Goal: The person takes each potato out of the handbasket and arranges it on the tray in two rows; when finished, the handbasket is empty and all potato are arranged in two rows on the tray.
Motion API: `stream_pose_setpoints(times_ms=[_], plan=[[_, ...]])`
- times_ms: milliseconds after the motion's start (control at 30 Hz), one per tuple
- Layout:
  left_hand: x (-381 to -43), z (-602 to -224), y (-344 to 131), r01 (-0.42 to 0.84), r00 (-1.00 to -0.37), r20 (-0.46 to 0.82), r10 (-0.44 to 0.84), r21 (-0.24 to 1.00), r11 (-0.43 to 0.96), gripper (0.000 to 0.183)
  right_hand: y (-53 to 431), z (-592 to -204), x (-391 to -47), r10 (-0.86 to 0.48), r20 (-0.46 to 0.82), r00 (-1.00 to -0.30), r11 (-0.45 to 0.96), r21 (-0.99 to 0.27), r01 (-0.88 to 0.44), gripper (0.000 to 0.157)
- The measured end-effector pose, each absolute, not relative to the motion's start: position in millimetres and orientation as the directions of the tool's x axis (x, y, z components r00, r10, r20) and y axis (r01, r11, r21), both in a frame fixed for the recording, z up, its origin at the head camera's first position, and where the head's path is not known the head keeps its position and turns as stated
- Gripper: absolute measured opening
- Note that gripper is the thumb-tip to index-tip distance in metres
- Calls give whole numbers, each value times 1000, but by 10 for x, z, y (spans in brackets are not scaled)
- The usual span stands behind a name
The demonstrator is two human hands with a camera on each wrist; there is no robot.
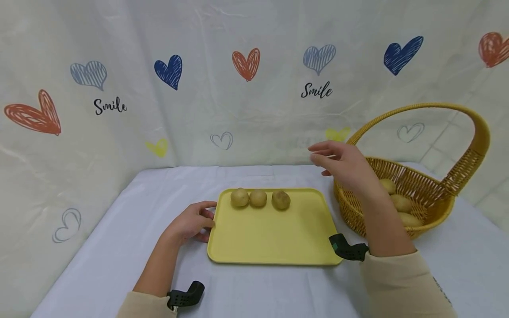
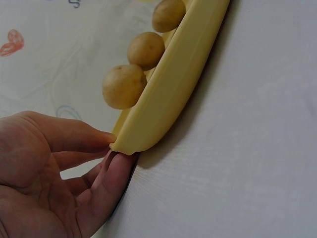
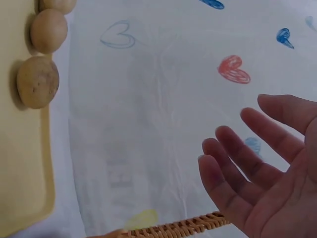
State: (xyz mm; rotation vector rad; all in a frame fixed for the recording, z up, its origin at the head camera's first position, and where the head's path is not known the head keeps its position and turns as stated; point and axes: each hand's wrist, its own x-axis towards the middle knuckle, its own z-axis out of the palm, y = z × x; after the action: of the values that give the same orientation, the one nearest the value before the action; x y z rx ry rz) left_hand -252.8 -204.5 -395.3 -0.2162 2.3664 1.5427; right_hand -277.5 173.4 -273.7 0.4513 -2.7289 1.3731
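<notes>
A yellow tray (image 1: 274, 234) lies on the table with three potatoes in a row along its far edge: a left one (image 1: 239, 197), a middle one (image 1: 258, 198) and a darker, blemished one (image 1: 281, 200). My left hand (image 1: 193, 222) holds the tray's left rim; the left wrist view shows the rim (image 2: 124, 144) pinched between thumb and fingers. Raised in the air between tray and basket, my right hand (image 1: 346, 165) is empty, its fingers (image 3: 247, 163) relaxed and spread. Beside it stands a wicker basket (image 1: 441, 207) holding several potatoes (image 1: 400, 203), partly hidden by my right forearm.
The basket's tall arched handle (image 1: 421, 106) rises behind and right of my right hand. A white cloth (image 1: 254, 291) covers the table. Behind it hangs a pale curtain (image 1: 254, 115) printed with hearts and lettering.
</notes>
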Motion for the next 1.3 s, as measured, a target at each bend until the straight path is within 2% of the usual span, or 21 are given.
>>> stream_pose_setpoints(times_ms=[267,733,1300], plan=[[-2523,-3955,-2053,-295,-939,-341,42,862,413,66,1925,-2650,-2845,-308,49,-950,635,-733,-244,44],[-2518,-3959,-2055,-284,-942,-333,51,866,412,66,2191,-2519,-2906,-395,-37,-918,730,-620,-289,48],[-2517,-3955,-2053,-286,-942,-333,47,867,407,65,2485,-2439,-3022,-440,-187,-878,753,-610,-247,47]])
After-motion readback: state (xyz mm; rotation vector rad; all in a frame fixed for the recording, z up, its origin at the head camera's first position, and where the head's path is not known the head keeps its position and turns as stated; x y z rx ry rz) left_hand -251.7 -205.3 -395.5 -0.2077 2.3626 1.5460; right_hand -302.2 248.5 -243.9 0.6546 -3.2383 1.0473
